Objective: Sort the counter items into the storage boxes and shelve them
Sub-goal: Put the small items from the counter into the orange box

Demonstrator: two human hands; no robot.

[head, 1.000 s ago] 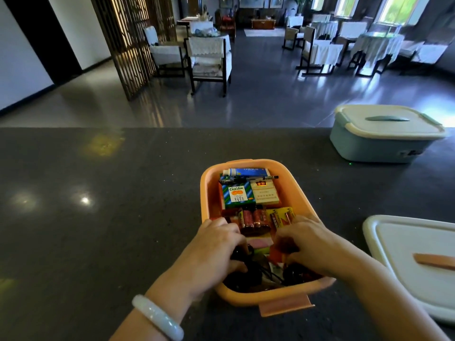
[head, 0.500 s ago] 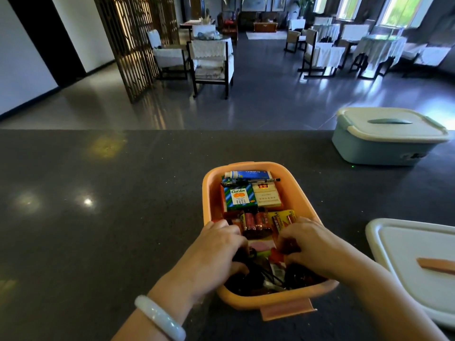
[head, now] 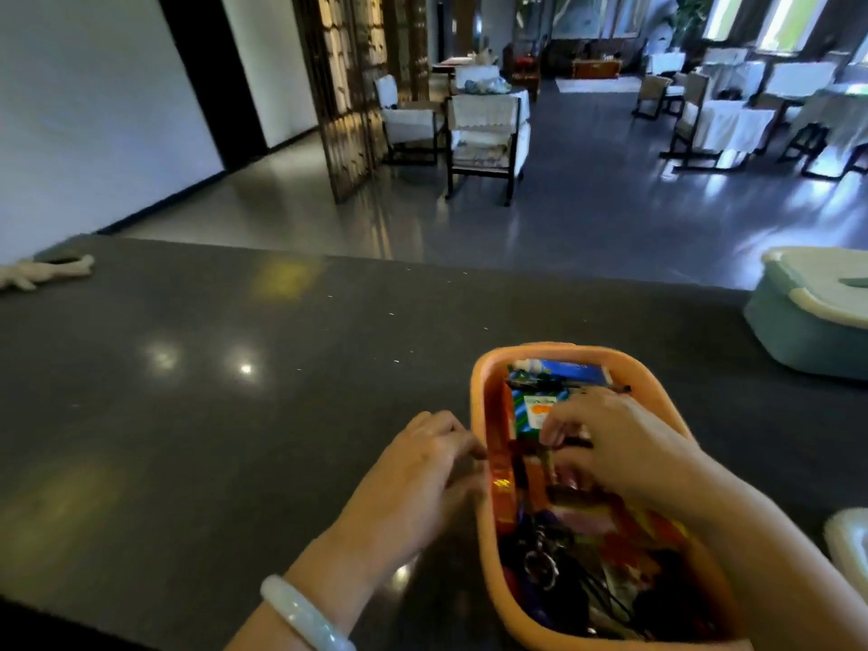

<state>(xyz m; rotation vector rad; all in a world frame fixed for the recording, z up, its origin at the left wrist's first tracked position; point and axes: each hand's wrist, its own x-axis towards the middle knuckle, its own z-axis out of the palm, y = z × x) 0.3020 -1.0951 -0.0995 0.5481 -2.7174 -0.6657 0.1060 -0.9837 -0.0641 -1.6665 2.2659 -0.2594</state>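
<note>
Fingers (head: 556,427) of the right hand (head: 610,444) curl down into the middle of the orange storage box (head: 486,415), their tips pressed among the packed items near a green-and-white carton (head: 533,411); whether they pinch one item or merely push is not clear, since motion blur and the hand itself hide the tips. The left hand (head: 422,472) lies outside the box, its loosely curled fingers against the left wall, holding nothing that can be seen, apparently steadying the box. A pale bangle (head: 300,613) circles that wrist.

The box sits on the dark desk (head: 211,392), close to the person and nearly full: a blue pack (head: 570,368) at the far end, red wrappers (head: 500,467) along the left wall, a key ring (head: 540,563) and dark cords at the near end. A lidded teal storage box (head: 808,331) stands well apart at far right; a white lid (head: 850,538) shows at the right edge.

The step in hand appears to be settling the contents flat. To do it well, press items below the rim, tuck loose cords inward, and keep the left hand braced so the box does not slide; anything standing proud would probably stop the lid seating.
</note>
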